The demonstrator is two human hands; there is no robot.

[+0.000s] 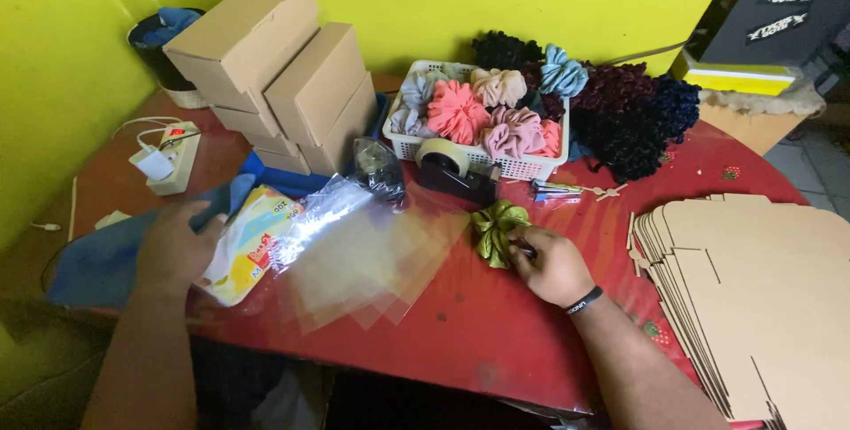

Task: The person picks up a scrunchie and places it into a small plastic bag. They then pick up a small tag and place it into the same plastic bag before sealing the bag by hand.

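On the red desk (496,333), the right hand (553,263) pinches a shiny olive-green satin scrunchie (496,228) lying just below the black tape dispenser (456,169). The left hand (177,248) rests flat, fingers loosely spread, on a colourful printed plastic packet (252,248) beside a fanned stack of clear cellophane bags (367,257). Flat brown cardboard box blanks (761,288) lie at the right.
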